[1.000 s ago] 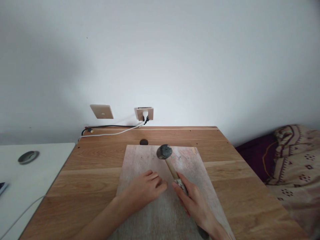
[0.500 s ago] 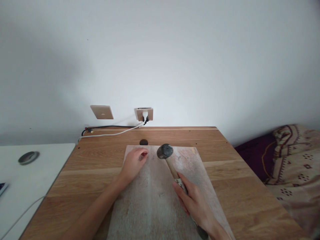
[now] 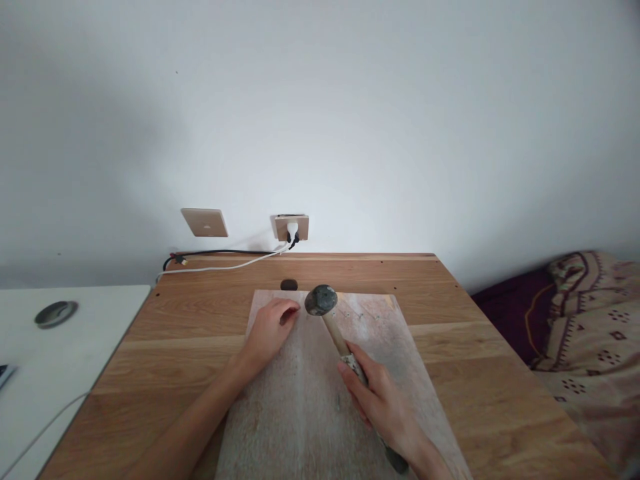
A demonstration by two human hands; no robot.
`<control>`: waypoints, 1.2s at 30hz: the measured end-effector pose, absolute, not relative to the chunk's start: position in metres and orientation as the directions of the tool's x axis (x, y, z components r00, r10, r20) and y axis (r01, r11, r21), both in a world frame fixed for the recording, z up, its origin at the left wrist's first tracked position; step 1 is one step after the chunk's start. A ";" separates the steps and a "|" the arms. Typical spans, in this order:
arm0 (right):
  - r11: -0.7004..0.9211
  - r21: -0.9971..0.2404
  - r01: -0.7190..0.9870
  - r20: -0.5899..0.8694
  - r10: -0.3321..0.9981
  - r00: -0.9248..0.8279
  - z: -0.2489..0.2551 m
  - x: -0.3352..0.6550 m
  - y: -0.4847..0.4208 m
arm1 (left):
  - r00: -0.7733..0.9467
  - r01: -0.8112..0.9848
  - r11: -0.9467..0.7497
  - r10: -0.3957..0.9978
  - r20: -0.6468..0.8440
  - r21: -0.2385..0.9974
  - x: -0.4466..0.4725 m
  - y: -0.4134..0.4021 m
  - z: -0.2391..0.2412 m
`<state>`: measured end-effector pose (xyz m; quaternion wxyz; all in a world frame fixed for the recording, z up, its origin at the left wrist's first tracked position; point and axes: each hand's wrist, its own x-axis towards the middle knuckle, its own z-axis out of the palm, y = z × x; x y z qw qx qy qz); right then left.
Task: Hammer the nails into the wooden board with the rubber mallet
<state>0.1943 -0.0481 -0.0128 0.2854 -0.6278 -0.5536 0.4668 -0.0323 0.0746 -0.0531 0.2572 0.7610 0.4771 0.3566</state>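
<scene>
A mallet (image 3: 334, 333) with a dark round head and a pale wooden shaft is gripped by my right hand (image 3: 375, 389), whose fingers wrap around the handle. Its head hangs over the far part of a worn whitish board (image 3: 280, 413), just right of my left hand (image 3: 273, 325). At the board's far left, the left thumb and forefinger are pinched together; whatever they hold is too small to make out. Several nails (image 3: 361, 316) or similar small pieces stick out along the board's far edge, right of the mallet head.
Under the board is a wooden table (image 3: 480, 373) with a cable hole (image 3: 289, 285). Against the wall run a white cable (image 3: 225, 269) and a plugged socket (image 3: 300, 230). A white surface (image 3: 50, 360) with a round grey dish (image 3: 56, 314) lies left; patterned fabric (image 3: 600, 333) lies right.
My right hand and the mallet have moved slightly left, bringing the head closer to my left hand. The left hand has shifted only a little, still pinched.
</scene>
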 end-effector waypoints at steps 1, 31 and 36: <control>-0.224 -0.875 0.430 -0.267 0.963 -0.043 -0.014 0.194 -0.048 | 0.294 0.540 -0.412 0.909 0.294 0.734 -0.032 0.075 -0.053; -0.276 -0.864 0.422 -0.290 0.957 0.032 -0.016 0.202 -0.061 | 0.694 0.450 -0.775 0.616 0.372 0.444 -0.007 -0.008 -0.022; -0.316 -0.875 0.368 -0.307 0.948 0.084 -0.013 0.213 -0.066 | 0.841 0.332 -0.890 0.430 0.328 0.314 0.026 -0.045 -0.016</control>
